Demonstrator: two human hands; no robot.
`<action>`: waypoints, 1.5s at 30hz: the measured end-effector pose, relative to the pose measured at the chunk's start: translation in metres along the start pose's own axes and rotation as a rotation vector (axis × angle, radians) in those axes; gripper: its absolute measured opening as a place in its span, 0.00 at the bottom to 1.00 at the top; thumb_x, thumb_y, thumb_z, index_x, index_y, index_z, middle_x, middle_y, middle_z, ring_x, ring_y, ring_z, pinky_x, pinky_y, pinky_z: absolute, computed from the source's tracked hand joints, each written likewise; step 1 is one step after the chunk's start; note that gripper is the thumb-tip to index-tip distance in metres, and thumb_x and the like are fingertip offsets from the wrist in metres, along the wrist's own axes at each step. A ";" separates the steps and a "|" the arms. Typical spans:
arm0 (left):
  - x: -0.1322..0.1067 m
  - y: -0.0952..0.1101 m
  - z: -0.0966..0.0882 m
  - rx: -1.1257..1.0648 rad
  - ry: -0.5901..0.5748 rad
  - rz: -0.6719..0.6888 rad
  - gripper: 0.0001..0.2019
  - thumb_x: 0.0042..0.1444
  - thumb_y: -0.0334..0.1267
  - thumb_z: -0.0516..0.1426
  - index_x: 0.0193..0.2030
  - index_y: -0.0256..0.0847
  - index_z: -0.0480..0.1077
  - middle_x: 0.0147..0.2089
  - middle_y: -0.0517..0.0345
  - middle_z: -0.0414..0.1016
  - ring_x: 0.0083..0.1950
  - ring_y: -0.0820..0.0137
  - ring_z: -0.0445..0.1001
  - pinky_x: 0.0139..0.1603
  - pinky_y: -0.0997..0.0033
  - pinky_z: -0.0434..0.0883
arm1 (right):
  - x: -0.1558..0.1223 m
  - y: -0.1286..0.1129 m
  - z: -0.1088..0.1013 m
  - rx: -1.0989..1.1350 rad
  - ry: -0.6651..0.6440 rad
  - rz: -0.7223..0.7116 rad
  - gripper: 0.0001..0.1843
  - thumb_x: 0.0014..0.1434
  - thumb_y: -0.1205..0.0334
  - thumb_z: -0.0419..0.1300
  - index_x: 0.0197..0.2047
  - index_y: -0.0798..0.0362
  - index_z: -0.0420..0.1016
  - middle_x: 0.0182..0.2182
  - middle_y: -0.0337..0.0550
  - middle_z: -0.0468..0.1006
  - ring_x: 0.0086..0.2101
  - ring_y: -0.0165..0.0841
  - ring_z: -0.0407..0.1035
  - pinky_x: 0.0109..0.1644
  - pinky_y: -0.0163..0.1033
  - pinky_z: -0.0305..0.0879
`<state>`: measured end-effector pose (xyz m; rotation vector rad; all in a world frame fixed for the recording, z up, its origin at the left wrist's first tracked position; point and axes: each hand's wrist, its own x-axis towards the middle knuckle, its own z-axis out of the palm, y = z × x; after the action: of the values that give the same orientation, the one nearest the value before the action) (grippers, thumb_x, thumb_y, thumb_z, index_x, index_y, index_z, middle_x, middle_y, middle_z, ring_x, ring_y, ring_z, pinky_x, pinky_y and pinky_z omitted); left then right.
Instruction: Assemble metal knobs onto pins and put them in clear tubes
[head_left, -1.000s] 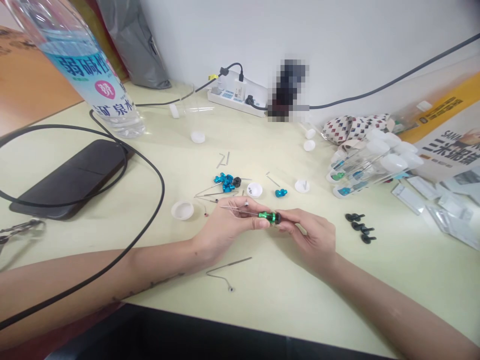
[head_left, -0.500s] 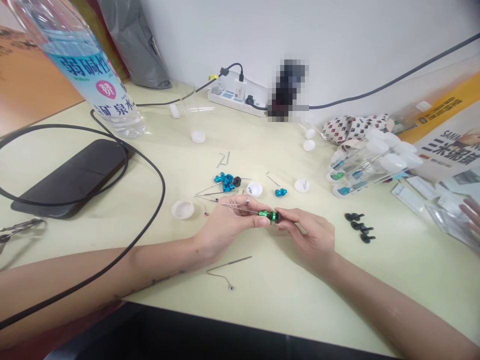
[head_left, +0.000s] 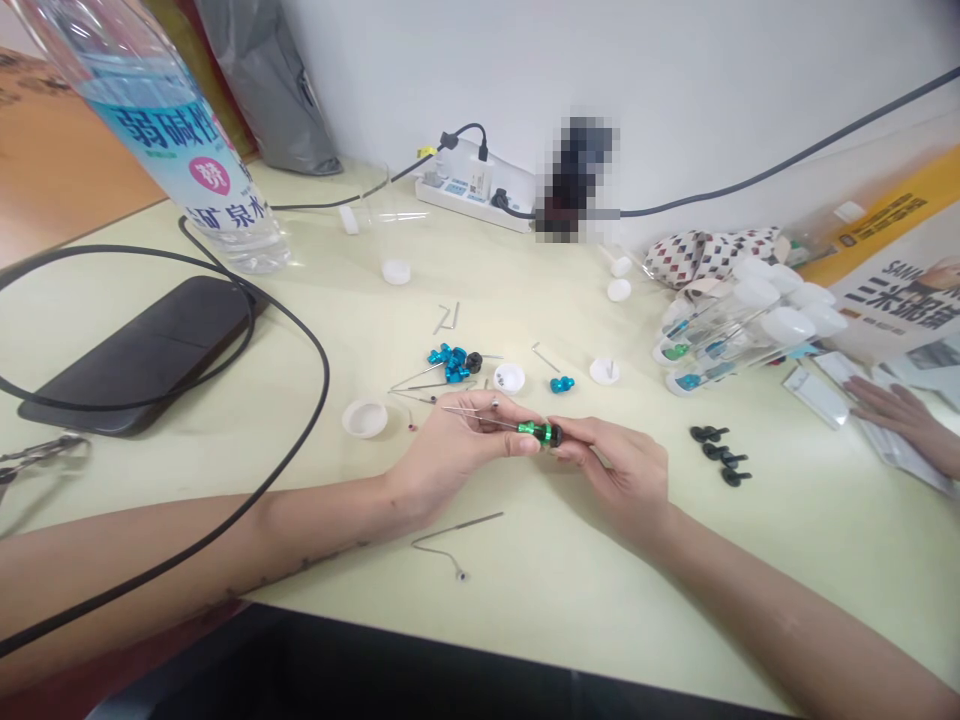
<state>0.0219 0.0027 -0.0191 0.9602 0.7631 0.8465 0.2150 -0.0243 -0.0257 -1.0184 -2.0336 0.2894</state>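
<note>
My left hand [head_left: 457, 455] is closed in a pinch on a thin metal rod [head_left: 469, 413] that carries a small green fitting [head_left: 537, 432] at its right end. My right hand [head_left: 622, 475] pinches the black end of that green fitting from the right. Both hands hover just above the pale table [head_left: 525, 580], near its middle. Blue fittings [head_left: 448, 362] with loose rods lie just behind my left hand. A bent rod [head_left: 450, 540] lies in front of it.
A water bottle [head_left: 172, 150], a black phone [head_left: 142, 355] and a looping black cable [head_left: 300, 330] occupy the left. White caps [head_left: 365, 419], black parts [head_left: 720, 455], clear tubes [head_left: 742, 325] and a power strip [head_left: 472, 195] are around. Another person's hand [head_left: 900, 420] rests on packets at right.
Another person's hand has come in from the right edge onto the packets. My own hands and the rod have barely moved.
</note>
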 end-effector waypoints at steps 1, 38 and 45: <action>0.000 0.000 0.000 0.003 0.002 0.002 0.08 0.44 0.33 0.66 0.33 0.39 0.75 0.37 0.57 0.79 0.42 0.68 0.75 0.50 0.65 0.68 | 0.000 0.000 0.000 0.000 0.001 -0.002 0.11 0.59 0.71 0.57 0.45 0.52 0.73 0.31 0.39 0.79 0.28 0.27 0.73 0.32 0.30 0.70; 0.000 0.001 0.001 -0.004 0.014 -0.013 0.07 0.44 0.32 0.66 0.32 0.39 0.75 0.34 0.59 0.78 0.40 0.70 0.74 0.48 0.68 0.68 | 0.000 -0.002 0.000 -0.011 0.025 0.075 0.08 0.59 0.70 0.58 0.41 0.51 0.72 0.30 0.37 0.80 0.26 0.26 0.74 0.29 0.29 0.70; 0.000 0.002 0.001 -0.010 0.013 -0.023 0.08 0.43 0.31 0.66 0.31 0.38 0.75 0.34 0.59 0.78 0.39 0.71 0.74 0.48 0.69 0.68 | 0.000 -0.002 0.001 -0.027 0.010 0.063 0.06 0.59 0.69 0.58 0.40 0.52 0.72 0.29 0.37 0.80 0.25 0.25 0.74 0.29 0.28 0.69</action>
<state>0.0225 0.0027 -0.0168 0.9362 0.7788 0.8364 0.2136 -0.0251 -0.0250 -1.0993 -2.0040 0.2904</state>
